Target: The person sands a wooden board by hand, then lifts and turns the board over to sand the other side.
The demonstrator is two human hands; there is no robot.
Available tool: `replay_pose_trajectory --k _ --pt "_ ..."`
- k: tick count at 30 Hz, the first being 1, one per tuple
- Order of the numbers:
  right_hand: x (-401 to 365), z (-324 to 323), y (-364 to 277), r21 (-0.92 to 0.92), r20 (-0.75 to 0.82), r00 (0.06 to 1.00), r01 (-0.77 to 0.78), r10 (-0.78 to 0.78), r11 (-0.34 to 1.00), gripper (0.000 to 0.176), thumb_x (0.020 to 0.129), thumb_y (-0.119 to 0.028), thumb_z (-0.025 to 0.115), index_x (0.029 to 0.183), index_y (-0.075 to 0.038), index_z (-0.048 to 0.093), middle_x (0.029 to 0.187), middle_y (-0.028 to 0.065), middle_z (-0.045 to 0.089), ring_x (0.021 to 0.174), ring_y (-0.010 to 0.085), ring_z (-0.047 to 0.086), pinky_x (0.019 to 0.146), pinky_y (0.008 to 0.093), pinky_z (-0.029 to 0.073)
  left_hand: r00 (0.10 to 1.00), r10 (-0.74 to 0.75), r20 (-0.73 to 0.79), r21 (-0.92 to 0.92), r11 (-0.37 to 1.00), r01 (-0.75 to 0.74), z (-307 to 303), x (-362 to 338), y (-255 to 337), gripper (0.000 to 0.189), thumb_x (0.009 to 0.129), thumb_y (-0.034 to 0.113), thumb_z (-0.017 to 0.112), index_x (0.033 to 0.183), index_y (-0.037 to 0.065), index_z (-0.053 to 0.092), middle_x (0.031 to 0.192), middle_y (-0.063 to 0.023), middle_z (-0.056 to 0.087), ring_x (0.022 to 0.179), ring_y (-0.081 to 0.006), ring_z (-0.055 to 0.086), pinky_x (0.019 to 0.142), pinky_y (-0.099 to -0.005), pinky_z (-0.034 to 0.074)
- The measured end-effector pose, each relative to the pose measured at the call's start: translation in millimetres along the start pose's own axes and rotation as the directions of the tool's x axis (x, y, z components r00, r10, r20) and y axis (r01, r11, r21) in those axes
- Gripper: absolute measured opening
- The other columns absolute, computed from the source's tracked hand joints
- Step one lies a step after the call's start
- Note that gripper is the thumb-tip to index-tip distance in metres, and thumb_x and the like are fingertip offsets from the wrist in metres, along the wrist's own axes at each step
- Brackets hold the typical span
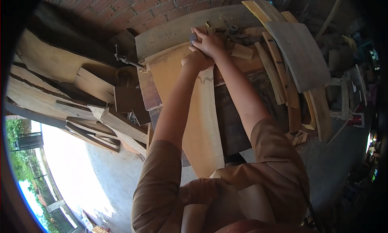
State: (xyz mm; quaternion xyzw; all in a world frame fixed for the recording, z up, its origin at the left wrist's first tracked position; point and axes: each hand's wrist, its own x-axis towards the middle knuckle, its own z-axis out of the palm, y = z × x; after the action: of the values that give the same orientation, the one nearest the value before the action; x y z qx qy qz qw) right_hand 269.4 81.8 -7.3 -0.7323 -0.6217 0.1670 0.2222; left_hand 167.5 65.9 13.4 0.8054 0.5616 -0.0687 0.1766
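Note:
Both arms reach forward over a wide, light wooden board that runs from my body to the far end of the workbench. At that end my left hand is closed round something mostly hidden under it. My right hand lies against it, fingers bent over a small dark block-like object, probably part of a hand tool. The two hands touch. A small flat piece of wood rests right of my right hand.
Long boards and offcuts are stacked on the right. More planks lean at the left, near a metal clamp. A brick wall stands behind the bench.

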Motion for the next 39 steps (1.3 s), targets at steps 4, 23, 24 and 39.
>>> replay_pose_trajectory --k 4,23,24,39 --pt "-65 5 -9 -0.087 -0.065 0.994 -0.092 0.086 0.992 0.062 0.076 -0.049 0.054 0.132 -0.030 0.035 0.093 0.0207 0.054 0.082 0.0360 0.058 0.072 0.0420 0.047 0.998 0.018 0.058 -0.079 0.997 -0.013 7 -67 -2 0.116 0.065 0.066 0.054 0.129 -0.017 0.005 0.096 -0.0205 0.062 0.087 -0.0284 0.063 0.073 -0.0386 0.050" --pt "-252 30 -44 0.128 -0.100 0.995 -0.009 0.022 0.992 0.059 0.072 -0.041 0.062 0.127 -0.031 0.043 0.081 0.0164 0.049 0.063 0.0321 0.058 0.056 0.0404 0.048 0.957 -0.005 0.289 -0.036 0.999 0.017 62 -234 -15 0.123 0.062 0.066 0.060 0.126 -0.021 0.002 0.078 -0.0197 0.063 0.069 -0.0296 0.065 0.058 -0.0374 0.052" --pt "-214 27 -42 0.094 -0.078 0.996 -0.026 0.034 0.995 0.059 0.073 -0.042 0.061 0.128 -0.030 0.043 0.083 0.0167 0.050 0.068 0.0326 0.058 0.060 0.0408 0.048 0.968 0.018 0.250 -0.042 0.999 -0.008 52 -200 -21 0.123 0.062 0.066 0.061 0.125 -0.022 0.002 0.079 -0.0201 0.063 0.070 -0.0303 0.065 0.060 -0.0380 0.052" --pt "-105 33 -33 0.055 -0.147 0.986 0.086 -0.077 0.995 0.058 0.074 -0.045 0.059 0.126 -0.023 0.044 0.089 0.0174 0.053 0.078 0.0342 0.058 0.068 0.0430 0.048 0.998 -0.013 0.053 -0.005 1.000 0.013 18 -112 -28 0.116 0.065 0.065 0.057 0.126 -0.021 0.009 0.089 -0.0246 0.061 0.076 -0.0313 0.064 0.064 -0.0385 0.051"
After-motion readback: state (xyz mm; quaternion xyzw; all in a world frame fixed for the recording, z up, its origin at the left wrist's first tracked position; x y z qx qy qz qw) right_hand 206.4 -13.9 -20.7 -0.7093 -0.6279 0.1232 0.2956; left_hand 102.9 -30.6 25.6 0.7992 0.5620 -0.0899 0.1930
